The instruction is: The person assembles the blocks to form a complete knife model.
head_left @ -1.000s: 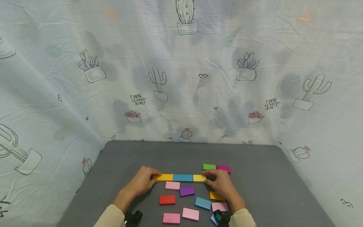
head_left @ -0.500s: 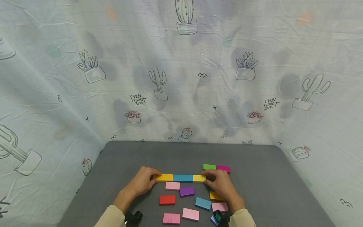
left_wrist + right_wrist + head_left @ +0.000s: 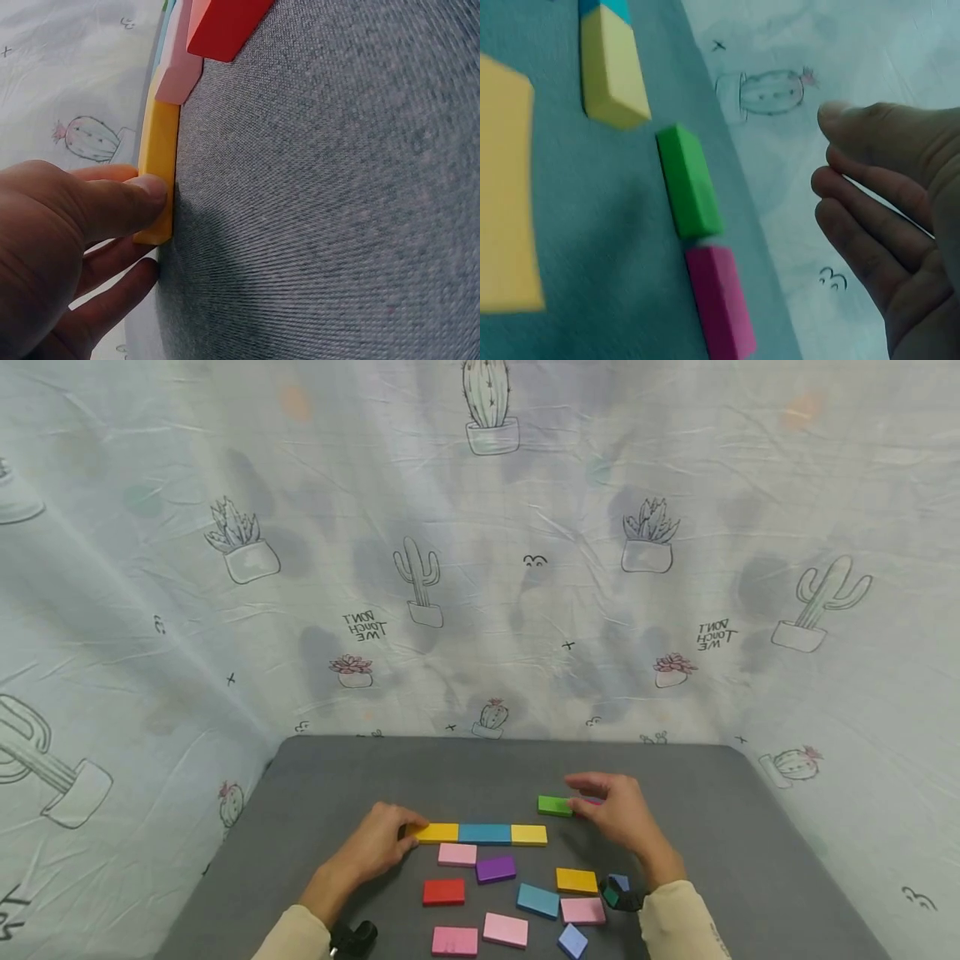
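A row of three blocks lies on the grey table: an orange-yellow block (image 3: 438, 833), a blue block (image 3: 484, 834) and a pale yellow block (image 3: 528, 835). My left hand (image 3: 381, 842) pinches the left end of the orange-yellow block between thumb and fingers, as the left wrist view shows closely. My right hand (image 3: 618, 810) is over the far right, its fingers spread from the thumb and holding nothing. Under it in the head view are a green block (image 3: 554, 806) and a mostly covered magenta block (image 3: 720, 301); the right wrist view shows both lying end to end.
Nearer the body lie a light pink block (image 3: 457, 855), a purple block (image 3: 496, 869), a red block (image 3: 444, 892), another blue block (image 3: 537, 900), an orange block (image 3: 576, 881) and several others. A patterned cloth (image 3: 480, 568) hangs behind the table (image 3: 337, 768).
My right hand has let go of the pale yellow block and moved right and away from the body, over the green and magenta blocks. My left hand stays at the row's left end.
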The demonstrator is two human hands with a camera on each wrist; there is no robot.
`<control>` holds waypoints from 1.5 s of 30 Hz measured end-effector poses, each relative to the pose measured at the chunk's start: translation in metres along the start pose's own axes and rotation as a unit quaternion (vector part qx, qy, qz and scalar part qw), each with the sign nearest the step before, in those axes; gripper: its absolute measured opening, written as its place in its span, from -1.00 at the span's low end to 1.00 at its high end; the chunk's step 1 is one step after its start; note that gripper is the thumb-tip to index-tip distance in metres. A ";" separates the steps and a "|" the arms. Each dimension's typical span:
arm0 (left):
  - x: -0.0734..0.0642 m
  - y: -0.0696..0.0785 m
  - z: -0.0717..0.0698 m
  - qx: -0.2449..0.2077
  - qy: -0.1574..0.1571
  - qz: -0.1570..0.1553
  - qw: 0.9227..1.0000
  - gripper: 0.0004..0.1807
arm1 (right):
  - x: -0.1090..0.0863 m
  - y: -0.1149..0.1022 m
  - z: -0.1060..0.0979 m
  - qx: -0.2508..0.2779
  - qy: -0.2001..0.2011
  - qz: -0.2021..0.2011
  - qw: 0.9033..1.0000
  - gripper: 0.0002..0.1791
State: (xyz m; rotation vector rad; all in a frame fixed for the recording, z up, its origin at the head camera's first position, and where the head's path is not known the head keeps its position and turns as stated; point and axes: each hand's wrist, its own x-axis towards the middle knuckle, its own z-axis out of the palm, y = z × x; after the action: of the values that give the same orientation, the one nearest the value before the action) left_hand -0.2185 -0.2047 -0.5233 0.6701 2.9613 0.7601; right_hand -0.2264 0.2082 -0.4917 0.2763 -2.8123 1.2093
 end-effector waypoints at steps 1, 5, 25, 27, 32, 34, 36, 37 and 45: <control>0.000 0.000 0.000 0.001 0.001 0.000 1.000 -0.73 | 0.002 0.002 -0.003 -0.001 -0.003 -0.003 1.000 -0.64; 0.000 0.000 0.000 0.003 0.001 -0.002 1.000 -0.74 | 0.011 0.014 -0.009 0.004 -0.028 -0.012 1.000 -0.64; 0.000 -0.001 0.001 -0.006 -0.007 -0.005 1.000 -0.73 | 0.032 0.050 0.009 -0.018 -0.099 -0.075 0.992 -0.66; 0.000 -0.002 0.001 -0.005 -0.007 -0.005 1.000 -0.73 | 0.033 0.049 0.010 -0.019 -0.098 -0.071 0.992 -0.67; 0.000 -0.001 0.000 0.000 -0.004 -0.001 1.000 -0.73 | 0.031 0.049 0.013 -0.019 -0.092 -0.059 0.994 -0.66; -0.001 0.000 0.000 0.000 -0.003 -0.002 1.000 -0.73 | 0.029 0.048 0.014 -0.017 -0.085 -0.060 0.994 -0.67; -0.002 0.002 0.001 0.000 -0.002 -0.003 1.000 -0.73 | 0.028 0.047 0.014 -0.005 -0.076 -0.051 0.996 -0.68; -0.002 0.002 0.001 -0.001 -0.003 -0.006 1.000 -0.73 | 0.027 0.046 0.013 0.001 -0.070 -0.047 0.996 -0.68; -0.007 0.005 0.004 0.000 0.001 -0.005 1.000 -0.73 | 0.013 0.037 -0.008 0.006 -0.045 -0.047 0.998 -0.68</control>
State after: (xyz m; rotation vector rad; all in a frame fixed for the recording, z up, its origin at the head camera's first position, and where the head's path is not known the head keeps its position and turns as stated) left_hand -0.2096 -0.2021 -0.5255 0.6545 2.9644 0.7622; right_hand -0.2462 0.2370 -0.5106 0.4688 -2.8309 1.2239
